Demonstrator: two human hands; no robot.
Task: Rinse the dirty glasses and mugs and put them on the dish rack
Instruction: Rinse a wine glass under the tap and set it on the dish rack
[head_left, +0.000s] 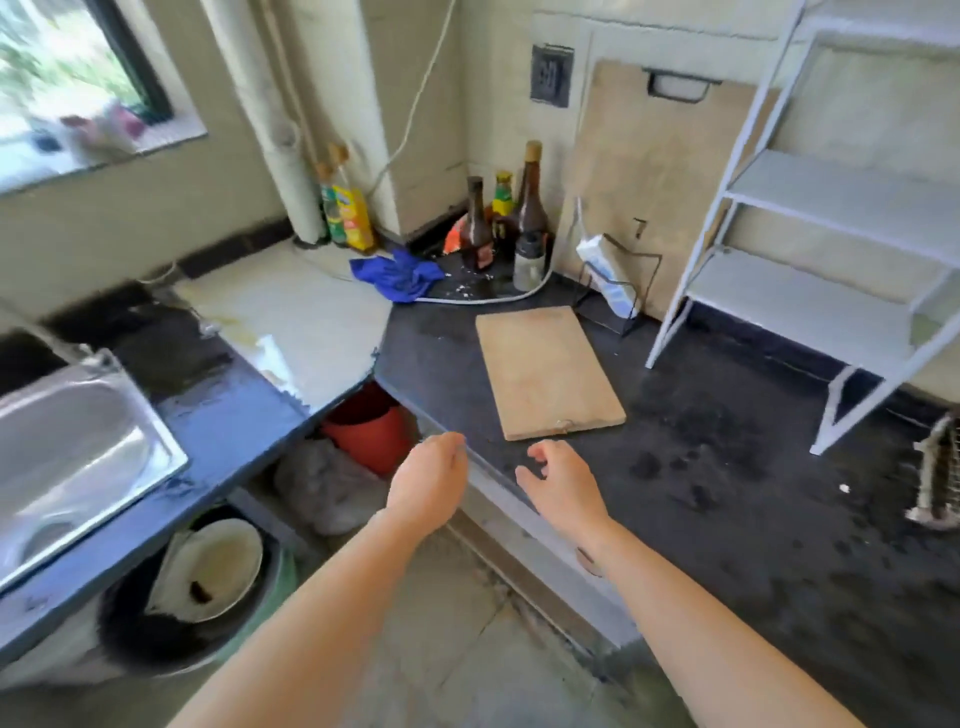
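At about nine o'clock from the hands, the stainless-steel sink basin (67, 447) sits sunk in the dark stone worktop (727, 509). Below the worktop's inner corner stands an orange plastic bucket (374, 431).

The left hand (428, 483) hovers above that corner gap, back turned up. Its grip is loosely curled and holds nothing. Just beside it, the right hand (563, 483) hangs over the worktop's front edge. Its grip is half-curled, thumb apart from the fingers, and it too pinches nothing.

At twelve o'clock from the right hand, near but not touching, lies the pale rectangular wooden cutting board (545, 369). It is flat, with its long axis running away from the person and leaning slightly toward eleven. Beyond it, a crumpled blue cloth (397, 275) lies at eleven o'clock. A cluster of brown glass bottles (530, 208) fills the far corner at twelve.

At about two o'clock, the white metal tiered shelf rack (831, 197) stands on the worktop, well apart from both hands. It is probably the dish rack the task means.

No glass or mug shows anywhere in this view, so which way they lie from either grip cannot be told. What can be judged is the route. The sink is on the left hand's side and the rack on the right hand's, with the person between the two. The coming move therefore seems to turn on finding the dirty ware, perhaps out of frame, then carrying it toward nine o'clock for rinsing.
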